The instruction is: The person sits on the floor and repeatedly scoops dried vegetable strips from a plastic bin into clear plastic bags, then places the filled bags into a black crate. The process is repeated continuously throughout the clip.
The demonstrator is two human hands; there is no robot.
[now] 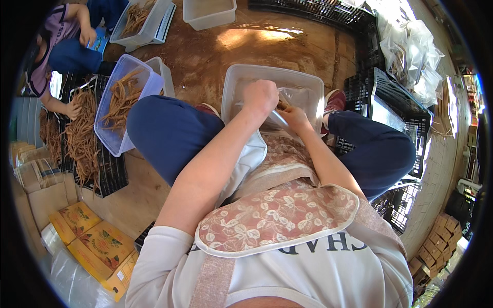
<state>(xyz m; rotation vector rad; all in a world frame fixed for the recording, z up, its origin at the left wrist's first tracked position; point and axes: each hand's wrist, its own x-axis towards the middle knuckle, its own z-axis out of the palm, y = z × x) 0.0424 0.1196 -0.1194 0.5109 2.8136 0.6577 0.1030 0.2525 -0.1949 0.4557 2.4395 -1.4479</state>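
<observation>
In front of me a translucent plastic tub stands on the floor between my feet. A clear plastic bag lies over it, with some brown dried roots showing at its mouth. My left hand is curled into a fist at the bag's left side; its fingertips are hidden from above. Close by on the right, my right hand grips the bag beside the roots. A narrow pale strip runs between the two hands; I cannot tell whether it is a rod or a folded bag edge.
Left of my knee a tilted tub holds dried roots. Beyond it, a co-worker's hand touches roots heaped on a black crate. Black crates and plastic bags line the right. Yellow cartons sit lower left.
</observation>
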